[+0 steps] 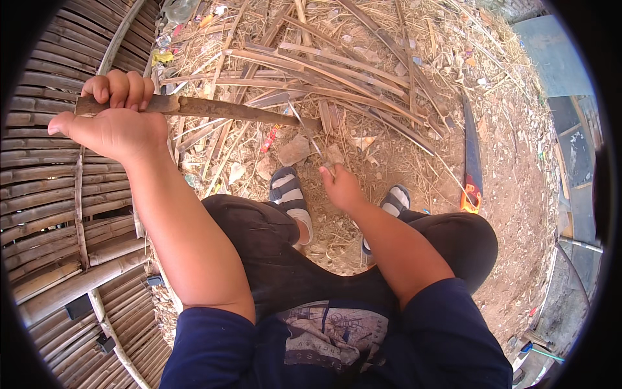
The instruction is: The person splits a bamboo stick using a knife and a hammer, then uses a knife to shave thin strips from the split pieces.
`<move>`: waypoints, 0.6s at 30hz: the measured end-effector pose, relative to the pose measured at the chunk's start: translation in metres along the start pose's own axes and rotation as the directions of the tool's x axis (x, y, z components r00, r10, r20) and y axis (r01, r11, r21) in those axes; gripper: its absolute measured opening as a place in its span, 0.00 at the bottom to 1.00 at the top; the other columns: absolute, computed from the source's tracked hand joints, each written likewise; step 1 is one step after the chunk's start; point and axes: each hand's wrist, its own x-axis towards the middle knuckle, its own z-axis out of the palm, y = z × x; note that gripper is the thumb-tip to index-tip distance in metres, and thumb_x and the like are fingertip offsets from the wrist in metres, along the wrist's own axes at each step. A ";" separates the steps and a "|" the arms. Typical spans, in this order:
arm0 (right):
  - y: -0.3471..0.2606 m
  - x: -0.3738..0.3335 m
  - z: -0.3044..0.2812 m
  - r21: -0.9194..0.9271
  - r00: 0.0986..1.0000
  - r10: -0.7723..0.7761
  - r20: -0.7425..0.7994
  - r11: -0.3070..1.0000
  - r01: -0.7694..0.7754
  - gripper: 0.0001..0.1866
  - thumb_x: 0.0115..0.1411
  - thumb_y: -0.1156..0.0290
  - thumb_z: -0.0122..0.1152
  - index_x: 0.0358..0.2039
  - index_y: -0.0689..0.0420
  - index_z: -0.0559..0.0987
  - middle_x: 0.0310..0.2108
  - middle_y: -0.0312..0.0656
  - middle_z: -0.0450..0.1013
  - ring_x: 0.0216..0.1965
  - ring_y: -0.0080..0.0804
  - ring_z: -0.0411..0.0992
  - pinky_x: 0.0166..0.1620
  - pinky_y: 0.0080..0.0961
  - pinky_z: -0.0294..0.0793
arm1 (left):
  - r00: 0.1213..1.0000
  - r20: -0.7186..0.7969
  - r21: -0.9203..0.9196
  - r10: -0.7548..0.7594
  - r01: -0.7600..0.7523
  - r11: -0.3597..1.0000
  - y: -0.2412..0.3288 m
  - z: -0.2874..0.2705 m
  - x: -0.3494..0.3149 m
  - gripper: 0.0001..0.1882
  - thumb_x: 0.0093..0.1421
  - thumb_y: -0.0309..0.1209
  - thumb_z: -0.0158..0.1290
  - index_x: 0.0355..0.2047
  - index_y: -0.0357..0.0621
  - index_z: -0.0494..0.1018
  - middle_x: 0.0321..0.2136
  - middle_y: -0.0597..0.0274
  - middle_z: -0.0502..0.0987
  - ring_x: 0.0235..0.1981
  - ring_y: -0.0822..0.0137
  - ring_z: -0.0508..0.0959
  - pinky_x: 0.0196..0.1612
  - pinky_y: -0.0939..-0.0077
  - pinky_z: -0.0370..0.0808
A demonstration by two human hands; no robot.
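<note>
A long bamboo piece (220, 111) is gripped near its thick end by the left hand (133, 126), with the fingers curled over its top and the palm set beneath; the thumb is held out along the end. The piece is stretched across the front of the body, and its far end is placed low over the ground (512, 249), near a stone (294, 150). Whether that end is supported by anything cannot be told. In the right hand (342, 188) a thin-bladed knife (312, 138) is held by the handle, the hand closed around it and the blade pointed up and away. The blade is seen to cross the piece close to its far end, but actual contact cannot be made out.

Beyond the two sandals (285, 188), a heap of bamboo strips (346, 65) is spread loosely over straw and scraps, and a saw (472, 152) is laid on the right, apart from both hands. To the left, a slatted panel (39, 176) is seen.

As far as can be judged, a good number of strips have been cut already, while the held piece is only partly worked or not yet begun; no finished split is visible along it, and how many pieces are left cannot be told
</note>
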 end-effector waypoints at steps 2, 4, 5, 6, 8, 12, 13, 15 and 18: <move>-0.010 0.003 -0.008 0.067 1.000 0.005 -0.009 0.998 -0.004 0.26 0.67 0.48 0.50 0.37 0.64 0.74 0.29 0.60 0.76 0.33 0.62 0.75 0.37 0.47 0.72 | 1.000 -0.006 0.003 -0.004 0.004 1.000 -0.001 -0.008 0.003 0.42 0.58 0.76 0.18 0.21 0.48 0.54 0.13 0.68 0.50 0.17 0.71 0.45 0.22 0.75 0.45; -0.025 0.004 -0.014 0.164 0.999 0.038 0.018 0.986 -0.041 0.26 0.67 0.48 0.49 0.36 0.64 0.74 0.27 0.59 0.75 0.33 0.61 0.75 0.37 0.46 0.71 | 1.000 -0.007 0.006 0.001 -0.001 1.000 -0.002 -0.015 0.008 0.42 0.58 0.76 0.18 0.20 0.48 0.54 0.13 0.68 0.49 0.17 0.71 0.45 0.22 0.75 0.45; -0.034 0.004 -0.016 0.212 0.998 0.056 0.035 0.975 -0.062 0.26 0.67 0.48 0.49 0.36 0.64 0.74 0.27 0.59 0.75 0.33 0.60 0.75 0.37 0.45 0.71 | 1.000 0.007 0.005 0.006 -0.006 1.000 -0.002 -0.014 0.007 0.42 0.58 0.76 0.18 0.20 0.48 0.54 0.13 0.68 0.50 0.17 0.71 0.45 0.22 0.76 0.45; -0.045 0.007 -0.019 0.296 1.000 -0.009 -0.002 0.955 0.009 0.26 0.67 0.48 0.50 0.36 0.64 0.74 0.25 0.56 0.74 0.30 0.57 0.74 0.36 0.43 0.72 | 1.000 0.020 0.004 0.010 -0.010 1.000 -0.002 -0.013 0.006 0.41 0.58 0.76 0.18 0.20 0.48 0.54 0.14 0.68 0.50 0.16 0.72 0.45 0.21 0.76 0.46; -0.070 0.012 -0.026 0.455 0.989 -0.126 -0.077 0.878 0.147 0.27 0.66 0.47 0.52 0.37 0.64 0.73 0.22 0.50 0.73 0.24 0.51 0.72 0.32 0.38 0.72 | 0.999 0.030 0.010 0.015 -0.016 1.000 -0.001 -0.011 0.002 0.41 0.58 0.76 0.19 0.20 0.49 0.54 0.14 0.68 0.51 0.16 0.72 0.46 0.21 0.77 0.46; -0.087 -0.001 -0.046 0.288 0.929 -0.342 -0.138 0.884 0.368 0.26 0.66 0.48 0.52 0.38 0.64 0.72 0.24 0.54 0.74 0.26 0.55 0.74 0.32 0.42 0.72 | 0.999 0.037 0.012 0.028 -0.029 1.000 -0.003 -0.017 0.003 0.41 0.58 0.76 0.19 0.21 0.48 0.54 0.14 0.68 0.51 0.16 0.72 0.46 0.20 0.77 0.46; -0.061 -0.002 -0.032 0.170 0.948 -0.299 -0.107 0.934 0.314 0.26 0.66 0.48 0.52 0.38 0.63 0.72 0.25 0.57 0.74 0.28 0.59 0.74 0.32 0.45 0.72 | 0.998 0.048 -0.003 0.034 -0.034 0.999 -0.003 -0.016 0.004 0.41 0.59 0.76 0.19 0.21 0.48 0.55 0.14 0.68 0.51 0.16 0.72 0.46 0.20 0.77 0.46; -0.022 0.000 -0.010 0.004 0.981 -0.185 -0.050 0.983 0.186 0.26 0.66 0.47 0.51 0.37 0.63 0.71 0.27 0.62 0.75 0.29 0.63 0.74 0.33 0.50 0.72 | 0.999 -0.030 0.000 0.025 -0.025 1.000 -0.003 -0.014 0.003 0.41 0.59 0.75 0.18 0.21 0.49 0.54 0.14 0.68 0.52 0.16 0.72 0.46 0.20 0.77 0.46; 0.006 0.007 0.009 -0.016 0.998 -0.059 -0.009 0.998 0.059 0.27 0.66 0.47 0.51 0.36 0.64 0.71 0.28 0.62 0.75 0.27 0.62 0.74 0.32 0.49 0.73 | 0.999 -0.049 0.002 0.021 -0.021 1.000 -0.003 -0.011 0.008 0.40 0.60 0.74 0.18 0.21 0.49 0.54 0.14 0.68 0.52 0.15 0.72 0.46 0.20 0.77 0.45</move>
